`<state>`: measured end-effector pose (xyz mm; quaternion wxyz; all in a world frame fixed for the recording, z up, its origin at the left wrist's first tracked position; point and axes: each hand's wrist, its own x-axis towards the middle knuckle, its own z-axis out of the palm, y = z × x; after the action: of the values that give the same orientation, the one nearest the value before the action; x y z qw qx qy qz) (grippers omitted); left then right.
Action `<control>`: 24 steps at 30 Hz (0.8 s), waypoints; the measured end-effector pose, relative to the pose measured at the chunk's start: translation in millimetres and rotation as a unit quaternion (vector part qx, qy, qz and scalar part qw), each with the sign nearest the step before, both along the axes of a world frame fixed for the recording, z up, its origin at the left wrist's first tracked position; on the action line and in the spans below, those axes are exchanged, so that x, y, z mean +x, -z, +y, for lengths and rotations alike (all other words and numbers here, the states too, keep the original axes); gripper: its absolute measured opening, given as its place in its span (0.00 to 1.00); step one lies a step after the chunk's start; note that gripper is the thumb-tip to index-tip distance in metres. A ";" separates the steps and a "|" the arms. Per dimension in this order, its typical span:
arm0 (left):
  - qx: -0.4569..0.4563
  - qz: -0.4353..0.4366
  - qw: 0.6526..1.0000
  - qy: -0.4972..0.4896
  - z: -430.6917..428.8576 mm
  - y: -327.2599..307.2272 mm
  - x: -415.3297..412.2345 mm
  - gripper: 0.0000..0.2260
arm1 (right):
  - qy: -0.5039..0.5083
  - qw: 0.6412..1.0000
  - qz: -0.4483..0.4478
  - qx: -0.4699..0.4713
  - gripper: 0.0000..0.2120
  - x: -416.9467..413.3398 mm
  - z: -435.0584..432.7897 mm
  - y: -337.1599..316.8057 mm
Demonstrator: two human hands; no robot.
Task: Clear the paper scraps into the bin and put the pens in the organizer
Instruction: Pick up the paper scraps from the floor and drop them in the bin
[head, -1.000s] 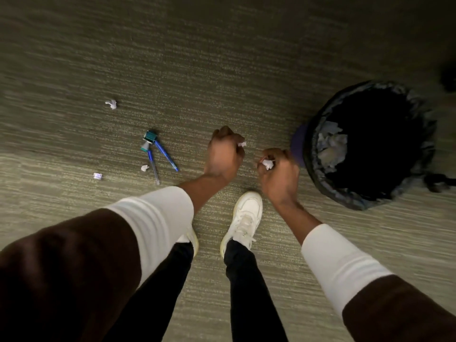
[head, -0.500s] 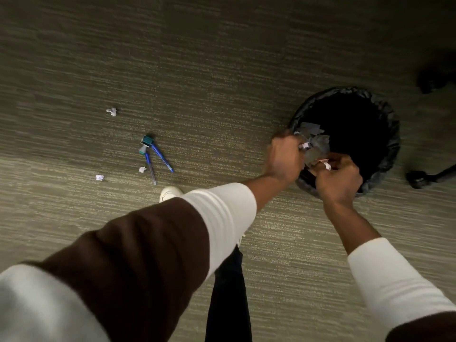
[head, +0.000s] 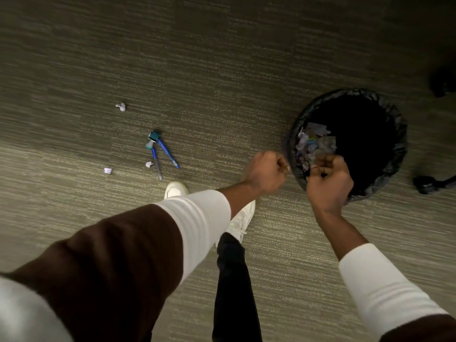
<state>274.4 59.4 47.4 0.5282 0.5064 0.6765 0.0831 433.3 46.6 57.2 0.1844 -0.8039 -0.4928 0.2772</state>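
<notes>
A round bin with a black liner (head: 397, 154) stands on the carpet at the right, with torn paper (head: 317, 141) piled against its left inner wall. My right hand (head: 329, 180) hovers over the bin's near rim, fingers curled, no scrap clearly showing in it. Just left of the rim, my left hand (head: 266, 172) is a closed fist. Two blue pens (head: 168, 154) (head: 157, 164) lie in a V on the floor to the left, beside a small teal object (head: 154, 136). Three paper scraps (head: 121, 106) (head: 108, 170) (head: 149, 164) lie near them.
Grey-green carpet all around. My white shoes (head: 175, 189) (head: 243, 218) stand between the pens and the bin. A black chair caster (head: 424, 185) sits right of the bin; another dark shape (head: 441, 82) lies further back at the right edge.
Both hands carried white scraps from the floor to the bin. The scraps no longer show in them, and my left hand has drawn back off the rim.
</notes>
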 end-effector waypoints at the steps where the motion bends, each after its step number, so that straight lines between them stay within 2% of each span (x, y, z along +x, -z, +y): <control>1: -0.003 0.009 1.000 -0.007 -3.6 1.3 -10.4 0.04 | -0.018 1.000 0.006 0.002 0.08 -9.0 -1.3 -0.9; 6: -0.013 0.051 0.998 -0.047 -14.2 6.4 -60.3 0.04 | -0.125 0.990 0.052 -0.028 0.06 -60.0 -0.4 2.6; 12: -0.055 0.074 0.994 -0.052 -37.7 31.3 -118.7 0.06 | -0.254 0.964 0.020 -0.078 0.10 -125.0 -5.7 24.8; 17: -0.087 0.082 0.990 -0.074 -75.3 44.1 -194.9 0.07 | -0.290 0.947 -0.012 -0.134 0.09 -183.2 -17.7 33.9; 24: -0.152 0.123 0.976 -0.099 -133.4 54.5 -344.8 0.12 | -0.343 0.925 -0.048 -0.156 0.07 -276.6 -31.7 31.0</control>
<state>-70.4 -74.0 -7.2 0.5006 0.3569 0.7881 -0.0314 156.7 14.9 26.3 -0.0735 -0.6170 -0.6969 0.3582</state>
